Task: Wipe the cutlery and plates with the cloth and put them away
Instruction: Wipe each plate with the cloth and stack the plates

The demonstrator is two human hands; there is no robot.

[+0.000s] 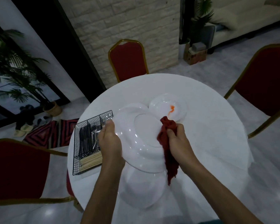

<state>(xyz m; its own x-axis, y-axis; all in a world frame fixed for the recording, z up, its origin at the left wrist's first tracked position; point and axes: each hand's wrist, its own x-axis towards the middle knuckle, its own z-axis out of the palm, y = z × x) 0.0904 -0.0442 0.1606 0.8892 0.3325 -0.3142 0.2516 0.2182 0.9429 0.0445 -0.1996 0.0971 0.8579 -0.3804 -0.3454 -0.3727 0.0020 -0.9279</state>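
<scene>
My left hand (109, 139) grips the left rim of a large white plate (141, 139), held tilted above the round white table (208, 126). My right hand (178, 139) grips a dark red cloth (167, 138) and presses it against the plate's right side; the cloth's tail hangs down below the plate. Under the held plate another white plate (142, 189) lies near the table's front edge. Farther back lies a white plate with an orange smear (168, 107). A further white plate (132, 107) shows behind the held one.
A black wire cutlery basket (87, 143) with dark cutlery and wooden chopsticks stands at the table's left. Red chairs with gold frames (128, 60) stand behind, left (18, 172) and right (265, 81) of the table. A potted palm (52, 109) and striped rug (55, 133) lie to the left.
</scene>
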